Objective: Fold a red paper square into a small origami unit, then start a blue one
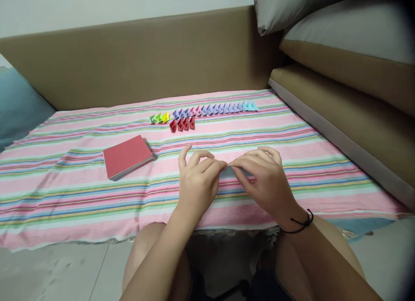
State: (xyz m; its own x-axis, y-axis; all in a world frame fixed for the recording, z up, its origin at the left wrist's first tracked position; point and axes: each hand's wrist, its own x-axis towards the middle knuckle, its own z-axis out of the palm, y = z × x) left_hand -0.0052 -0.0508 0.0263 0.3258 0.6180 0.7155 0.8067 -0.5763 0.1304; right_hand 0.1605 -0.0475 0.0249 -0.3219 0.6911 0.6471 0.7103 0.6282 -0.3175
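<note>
So the thing in play is a small bluish-grey sheet (228, 173), looks like paper, sitting between the two hands just above the striped cloth, fairly central and close to the person's knees. Most of it is behind the fingers, so I can't tell its full shape or how it's folded. Left hand (198, 176) has thumb and index narrowed to a pinch on it, other fingers fanned up, and the right hand (265, 173) is pinching too, its fingertips practically meeting the left ones. There's a thin black cord bracelet (303, 225) on the right wrist.

Past the hands are little pointy origami pieces, crisp folds and sharp tips: four dark red ones (186, 125) in a short line, a green-to-yellow trio (158, 118) to their left, and a long row (215, 110) behind in lavender, pink and light blue. Off to the left lies a thick rectangular stack (128, 156), flat red top, pale layered edges. Under it all is the striped cloth (97, 197), pink with green, blue and yellow bands, a bit wrinkled. Behind that, a smooth brown backrest (145, 61)
</note>
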